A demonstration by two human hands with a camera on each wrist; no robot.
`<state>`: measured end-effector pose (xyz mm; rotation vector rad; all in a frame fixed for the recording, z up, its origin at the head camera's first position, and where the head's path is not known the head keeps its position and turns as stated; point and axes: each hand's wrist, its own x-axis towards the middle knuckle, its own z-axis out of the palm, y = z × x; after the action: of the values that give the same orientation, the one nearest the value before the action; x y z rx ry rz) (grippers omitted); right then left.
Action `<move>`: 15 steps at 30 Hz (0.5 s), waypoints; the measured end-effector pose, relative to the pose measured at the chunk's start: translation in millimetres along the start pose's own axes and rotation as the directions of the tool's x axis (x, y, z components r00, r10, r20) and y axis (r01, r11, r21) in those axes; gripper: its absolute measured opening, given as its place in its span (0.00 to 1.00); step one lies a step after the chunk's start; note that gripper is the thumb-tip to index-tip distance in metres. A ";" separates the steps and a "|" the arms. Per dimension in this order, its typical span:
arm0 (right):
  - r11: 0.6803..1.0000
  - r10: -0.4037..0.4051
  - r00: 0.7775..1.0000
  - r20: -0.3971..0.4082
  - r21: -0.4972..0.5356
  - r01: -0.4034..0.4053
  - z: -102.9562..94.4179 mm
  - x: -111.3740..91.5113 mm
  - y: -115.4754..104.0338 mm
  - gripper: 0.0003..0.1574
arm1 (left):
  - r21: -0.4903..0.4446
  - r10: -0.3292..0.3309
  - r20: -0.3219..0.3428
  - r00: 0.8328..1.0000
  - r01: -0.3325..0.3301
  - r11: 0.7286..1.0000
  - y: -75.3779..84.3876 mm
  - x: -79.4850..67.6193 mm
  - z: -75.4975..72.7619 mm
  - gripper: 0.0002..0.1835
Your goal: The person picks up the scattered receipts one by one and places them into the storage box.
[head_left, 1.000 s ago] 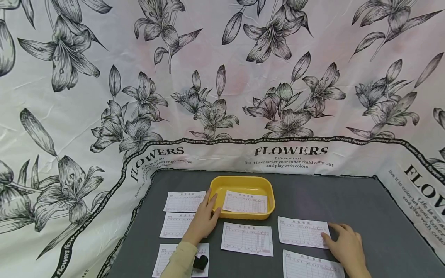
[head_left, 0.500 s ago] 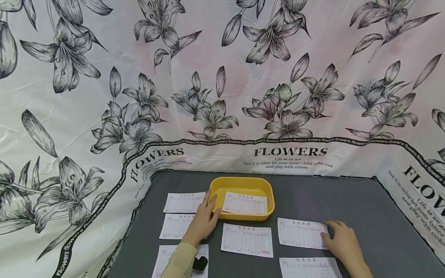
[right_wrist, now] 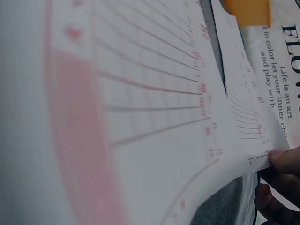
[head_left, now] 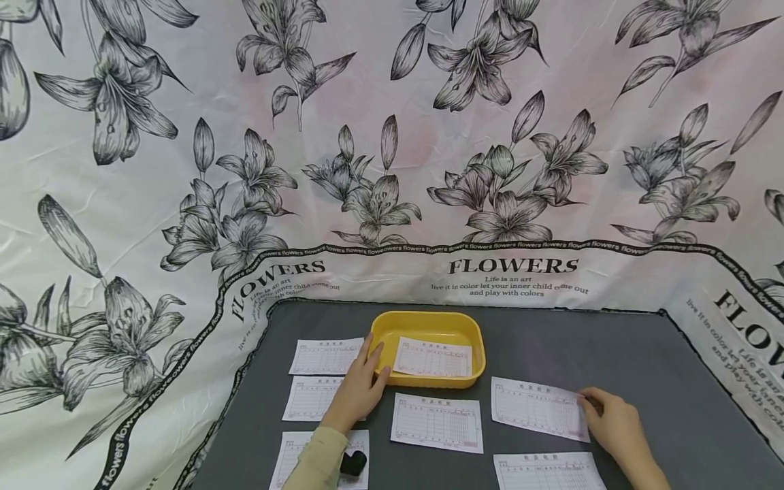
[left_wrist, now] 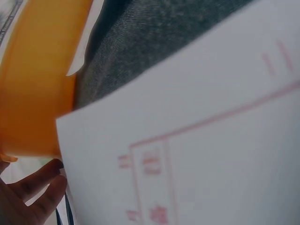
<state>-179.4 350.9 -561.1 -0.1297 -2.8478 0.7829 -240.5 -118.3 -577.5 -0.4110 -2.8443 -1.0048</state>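
Observation:
My right hand [head_left: 618,422] pinches the right edge of a printed paper form [head_left: 539,407], right of centre on the table. In the right wrist view, the thumb [right_wrist: 285,161] lies over that form's corner, with curled fingers beneath. My left hand [head_left: 357,388] rests with fairly straight fingers against the left side of a yellow plastic tray [head_left: 429,318]. One form [head_left: 433,357] lies inside this tray. The left wrist view has the tray's orange-looking wall [left_wrist: 37,84] beside the left fingers [left_wrist: 42,180], and a large blurred form [left_wrist: 197,159] close up.
More forms lie on the dark grey table [head_left: 551,340]: a middle one [head_left: 437,422], a lower right one [head_left: 548,473] and several at left, partly behind the left arm. A black object [head_left: 353,464] sits at the left wrist. Flower-printed cloth [head_left: 392,170] surrounds the table.
My right hand has shifted slightly right and now pinches the form's edge; that form has turned slightly, its right end nearer me. The lower right form lies further left than a second ago.

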 end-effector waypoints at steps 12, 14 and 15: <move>0.992 0.094 0.981 -0.168 0.102 -0.077 -20.0 3.9 2.5 0.14 | 0.023 0.004 0.010 1.000 -0.004 1.000 -0.4 0.3 0.2 0.35; 0.984 0.145 0.976 -0.165 0.128 -0.124 -25.7 5.1 0.6 0.16 | 0.025 0.003 0.017 1.000 -0.003 1.000 0.3 0.8 -0.1 0.35; 0.978 0.176 0.971 -0.160 0.144 -0.154 -28.5 5.6 -0.5 0.18 | 0.024 0.002 0.021 1.000 -0.002 1.000 0.8 0.7 -0.4 0.36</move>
<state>-179.2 365.4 -536.0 -0.4002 -2.6395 0.9392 -241.0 -117.8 -576.6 -0.4246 -2.8709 -0.9701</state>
